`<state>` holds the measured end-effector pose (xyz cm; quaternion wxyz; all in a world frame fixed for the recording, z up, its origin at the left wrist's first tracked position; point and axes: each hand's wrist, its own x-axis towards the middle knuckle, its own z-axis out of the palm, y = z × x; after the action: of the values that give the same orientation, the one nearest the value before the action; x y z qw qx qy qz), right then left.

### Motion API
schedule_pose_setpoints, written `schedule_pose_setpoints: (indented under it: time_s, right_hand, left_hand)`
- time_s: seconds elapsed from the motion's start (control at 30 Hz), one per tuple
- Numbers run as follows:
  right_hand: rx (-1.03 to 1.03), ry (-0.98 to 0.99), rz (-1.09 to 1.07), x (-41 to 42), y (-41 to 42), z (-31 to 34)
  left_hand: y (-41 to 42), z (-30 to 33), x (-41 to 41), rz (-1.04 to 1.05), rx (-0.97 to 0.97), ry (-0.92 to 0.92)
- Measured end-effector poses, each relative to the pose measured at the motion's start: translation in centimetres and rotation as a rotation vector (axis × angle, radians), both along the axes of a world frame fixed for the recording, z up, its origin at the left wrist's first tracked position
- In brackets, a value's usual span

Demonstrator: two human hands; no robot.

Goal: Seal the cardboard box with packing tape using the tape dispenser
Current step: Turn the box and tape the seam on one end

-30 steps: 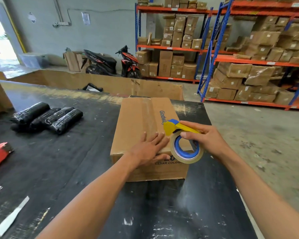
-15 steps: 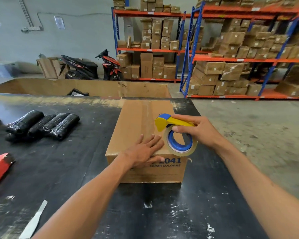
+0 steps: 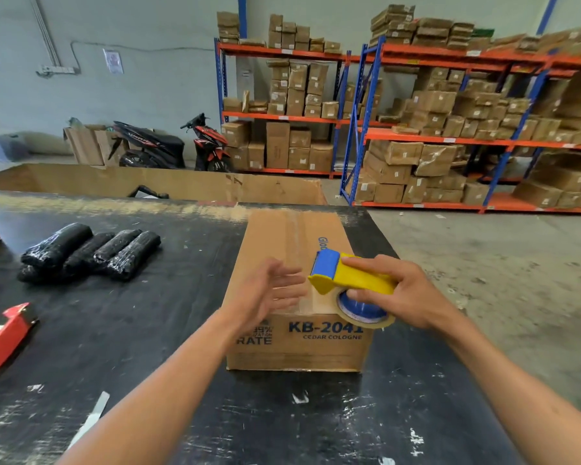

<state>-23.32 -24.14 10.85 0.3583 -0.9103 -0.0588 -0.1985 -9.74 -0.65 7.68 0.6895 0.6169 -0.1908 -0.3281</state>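
Note:
A brown cardboard box [image 3: 282,236] marked "KB-2041" stands on the black table [image 3: 148,330], flaps closed, with a clear strip of tape running along its top seam. My right hand [image 3: 396,293] grips a yellow and blue tape dispenser [image 3: 346,280] holding a roll of tape, over the box's near right top edge. My left hand [image 3: 269,290] hovers just above the near top of the box, fingers spread and blurred, holding nothing. The near end of the seam is hidden behind my hands.
Several black wrapped rolls [image 3: 88,251] lie on the table to the left. A red tape dispenser [image 3: 4,333] sits at the left edge. A low cardboard wall [image 3: 182,182] runs behind the table. Shelving with boxes [image 3: 450,129] and a motorbike [image 3: 168,146] stand beyond.
My left hand has lifted off the box top and now hovers open above it. The dispenser in my right hand has tilted flatter and shifted slightly away from me.

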Motion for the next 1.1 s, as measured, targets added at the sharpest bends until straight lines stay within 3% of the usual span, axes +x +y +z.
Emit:
schedule_pose_setpoints:
  time_s: [0.07,0.2,0.3,0.4,0.87,1.1]
  right_hand:
    - [-0.067,-0.141,0.030,0.0,0.3,0.0]
    - [-0.211,-0.352,0.066,0.3,1.3,0.8]
    - [-0.356,-0.305,0.144,1.1,2.0,-0.2]
    - [-0.333,-0.277,0.167,1.8,2.3,-1.7]
    - [-0.265,-0.330,0.193,2.8,4.4,-2.4]
    - [-0.278,-0.303,0.190,3.1,4.2,-2.3]
  left_hand:
    - [1.2,1.3,-0.1,0.010,-0.186,0.305]
    - [3.0,3.4,-1.0,-0.046,-0.282,0.409]
    - [3.4,4.5,-2.0,-0.067,-0.258,0.335]
    - [3.8,4.5,-2.8,-0.006,-0.157,0.228]
    - [6.1,4.4,-1.9,0.112,-0.180,0.329]
    - [5.8,4.1,-2.1,0.080,-0.152,0.198]
